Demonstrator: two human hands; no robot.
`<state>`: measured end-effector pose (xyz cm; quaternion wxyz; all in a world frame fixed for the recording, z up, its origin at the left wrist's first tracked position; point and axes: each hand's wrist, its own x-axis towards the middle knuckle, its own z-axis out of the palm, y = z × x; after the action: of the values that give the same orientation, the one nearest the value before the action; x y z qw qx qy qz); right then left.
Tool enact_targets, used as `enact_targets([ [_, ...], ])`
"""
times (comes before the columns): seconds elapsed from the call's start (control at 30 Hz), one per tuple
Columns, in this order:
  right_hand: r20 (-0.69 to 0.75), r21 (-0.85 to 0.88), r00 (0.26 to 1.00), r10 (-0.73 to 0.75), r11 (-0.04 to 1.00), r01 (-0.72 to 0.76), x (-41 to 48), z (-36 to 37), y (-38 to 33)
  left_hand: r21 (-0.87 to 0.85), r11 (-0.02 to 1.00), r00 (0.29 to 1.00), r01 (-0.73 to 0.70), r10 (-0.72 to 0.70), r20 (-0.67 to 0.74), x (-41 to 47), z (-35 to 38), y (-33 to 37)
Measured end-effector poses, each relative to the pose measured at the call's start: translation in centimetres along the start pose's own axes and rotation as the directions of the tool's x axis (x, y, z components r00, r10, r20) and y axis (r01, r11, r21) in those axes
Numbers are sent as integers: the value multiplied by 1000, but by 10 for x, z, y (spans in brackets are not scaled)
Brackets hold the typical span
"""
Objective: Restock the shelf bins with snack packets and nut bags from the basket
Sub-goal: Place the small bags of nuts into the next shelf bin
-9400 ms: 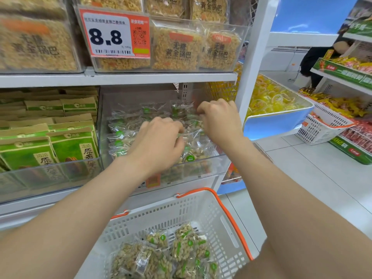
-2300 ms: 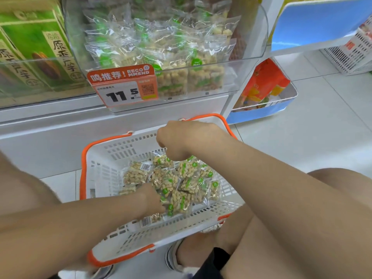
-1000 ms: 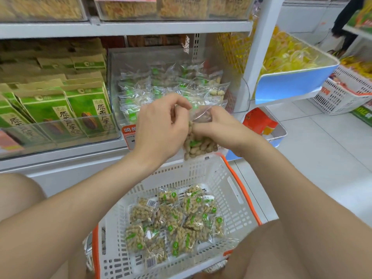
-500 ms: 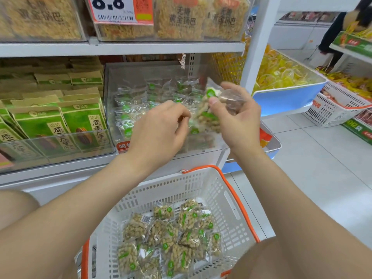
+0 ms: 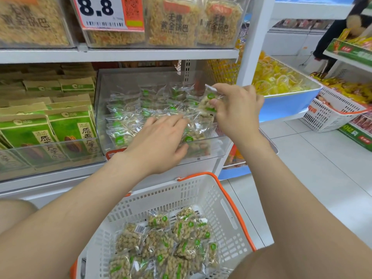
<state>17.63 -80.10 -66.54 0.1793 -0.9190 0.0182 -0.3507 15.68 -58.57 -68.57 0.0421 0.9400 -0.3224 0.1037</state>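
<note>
Shelf bin [image 5: 201, 153]; right hand [image 5: 239, 111], nut bag [image 5: 207, 97] upright

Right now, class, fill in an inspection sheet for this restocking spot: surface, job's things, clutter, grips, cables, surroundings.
Surface: white shelf ledge carrying a clear bin.
Job's things: binned bags of nuts fill the clear bin; basket bags lie in the white basket below.
Clutter: nothing seen.
Grips: left hand flat, fingers spread over the binned bags; right hand pinches the held bag above the bin.
Cables: nothing seen near the hands.
Surroundings: green packets in the bin to the left; blue tray of yellow sweets to the right; tiled floor.
</note>
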Motion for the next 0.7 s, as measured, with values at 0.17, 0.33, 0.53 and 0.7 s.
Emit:
enact_targets([
  [0.17,96,-193,993,-72,977,89,12,-2,2,51,999,1000,-10,10,6,4,4,0],
  [0.33,33,-12,986,-163,986,164,19,-4,1,21,1000,1000,-10,10,3,6,3,-1],
  [0.53,380,-126,914,-145,970,207,18,-1,10,-32,999,1000,-21,22,13,6,0,4],
  [0.7,422,-141,892,-163,960,242,21,-1,4,-72,997,1000,-27,28,12,6,-2,4],
])
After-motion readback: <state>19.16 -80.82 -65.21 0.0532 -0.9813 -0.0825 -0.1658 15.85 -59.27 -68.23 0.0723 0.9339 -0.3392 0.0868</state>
